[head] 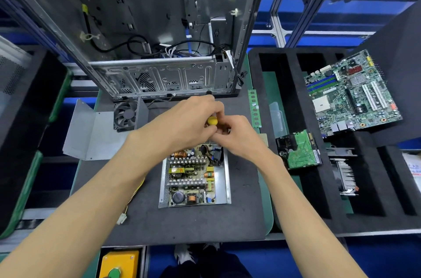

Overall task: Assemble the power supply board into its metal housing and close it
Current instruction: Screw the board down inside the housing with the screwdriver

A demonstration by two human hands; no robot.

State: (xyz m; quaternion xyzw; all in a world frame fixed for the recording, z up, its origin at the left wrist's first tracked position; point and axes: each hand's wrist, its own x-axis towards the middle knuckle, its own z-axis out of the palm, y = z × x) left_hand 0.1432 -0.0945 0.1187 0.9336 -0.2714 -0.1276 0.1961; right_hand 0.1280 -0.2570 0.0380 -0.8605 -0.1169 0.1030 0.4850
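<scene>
The power supply board, with copper coils and finned heat sinks, lies in its open metal housing on the dark mat. Above the board's far end, my left hand and my right hand meet around a yellow-handled screwdriver. Both hands curl their fingers round its handle, and its thin shaft points down at the board's far edge. The housing's grey cover, with a black fan on it, lies open to the left. Yellow wires with a white plug trail under my left forearm.
An open computer case stands upright behind the mat. A RAM stick lies to the right of my hands. The black foam tray on the right holds a motherboard, a hard drive and a heat sink. A yellow button box sits at the near edge.
</scene>
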